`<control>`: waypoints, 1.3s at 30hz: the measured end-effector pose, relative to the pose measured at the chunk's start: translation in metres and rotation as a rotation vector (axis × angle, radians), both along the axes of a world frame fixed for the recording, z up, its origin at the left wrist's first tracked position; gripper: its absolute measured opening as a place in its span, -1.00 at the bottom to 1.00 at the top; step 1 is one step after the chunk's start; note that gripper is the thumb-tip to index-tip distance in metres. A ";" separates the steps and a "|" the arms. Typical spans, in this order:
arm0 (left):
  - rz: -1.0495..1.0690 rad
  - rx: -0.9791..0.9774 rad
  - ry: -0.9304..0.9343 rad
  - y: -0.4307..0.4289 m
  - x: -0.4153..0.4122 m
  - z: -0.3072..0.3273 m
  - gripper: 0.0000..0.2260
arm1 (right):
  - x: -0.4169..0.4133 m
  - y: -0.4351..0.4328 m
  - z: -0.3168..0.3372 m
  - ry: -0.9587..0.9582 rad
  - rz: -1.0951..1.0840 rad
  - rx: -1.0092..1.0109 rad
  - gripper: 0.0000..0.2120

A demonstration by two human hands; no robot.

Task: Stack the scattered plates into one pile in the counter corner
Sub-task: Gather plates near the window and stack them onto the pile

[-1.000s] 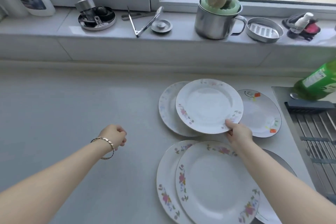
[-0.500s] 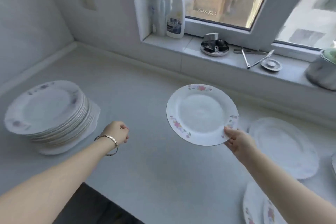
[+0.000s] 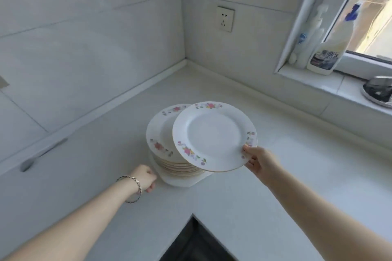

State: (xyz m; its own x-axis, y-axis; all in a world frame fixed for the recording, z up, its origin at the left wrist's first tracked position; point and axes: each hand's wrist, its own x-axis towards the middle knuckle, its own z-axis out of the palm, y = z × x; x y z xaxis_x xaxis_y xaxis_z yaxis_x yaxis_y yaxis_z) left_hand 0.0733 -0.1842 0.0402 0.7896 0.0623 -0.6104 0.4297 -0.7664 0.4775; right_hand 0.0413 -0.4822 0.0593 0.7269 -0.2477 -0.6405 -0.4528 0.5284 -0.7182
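Note:
A white plate with a flower rim hangs in the air, gripped at its right edge by my right hand. It overlaps the right side of a pile of flowered plates that stands on the white counter near the corner. The pile holds several plates and rests on a larger white plate at the bottom. My left hand, with a bracelet on the wrist, is curled into a loose fist with nothing in it, just left of the pile's base.
Tiled walls meet behind the pile, with a wall socket above. On the window sill at the right stand a spray bottle, a pump bottle and a dark metal object. The counter's inner edge drops to a dark gap.
My view swung left toward the corner. My right hand carried the plate from the scattered ones over to the pile. My left hand moved close to the pile's base, still in a fist.

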 end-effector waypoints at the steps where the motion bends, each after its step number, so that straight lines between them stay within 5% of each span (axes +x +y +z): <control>1: 0.009 0.008 0.008 0.011 0.004 -0.002 -0.76 | 0.008 0.013 0.000 0.011 0.008 -0.006 -0.93; 8: 0.042 -0.019 -0.011 0.043 0.025 -0.012 -0.77 | 0.042 0.066 -0.004 0.062 0.011 -0.086 -0.85; 11: 0.052 -0.031 -0.008 0.046 0.030 -0.016 -0.79 | 0.049 0.076 -0.006 0.030 0.040 -0.166 -0.96; 16: 0.041 -0.023 -0.006 0.045 0.037 -0.019 -0.79 | 0.049 0.080 -0.011 -0.019 0.229 -0.719 -0.76; 20: 0.028 -0.015 -0.011 0.044 0.042 -0.020 -0.79 | 0.047 0.081 -0.018 -0.018 0.323 -0.820 -0.59; 26: 0.005 -0.012 0.005 0.040 0.039 -0.026 -0.79 | 0.058 0.081 -0.015 0.111 0.526 -1.066 -0.67; 35: -0.208 0.050 0.087 0.004 0.023 -0.046 -0.75 | 0.035 0.060 -0.027 0.041 0.471 -0.954 -0.66; 39: -0.401 0.072 0.151 -0.039 0.008 -0.064 -0.73 | -0.008 0.017 -0.041 0.257 0.542 -1.034 -0.73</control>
State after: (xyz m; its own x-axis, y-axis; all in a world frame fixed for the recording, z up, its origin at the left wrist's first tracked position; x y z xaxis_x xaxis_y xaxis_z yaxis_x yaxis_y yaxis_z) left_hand 0.0816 -0.2236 -0.0233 0.6623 -0.1845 -0.7262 0.1521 -0.9159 0.3715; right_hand 0.0335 -0.4649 0.0182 0.7755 -0.4319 -0.4605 -0.6311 -0.5509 -0.5461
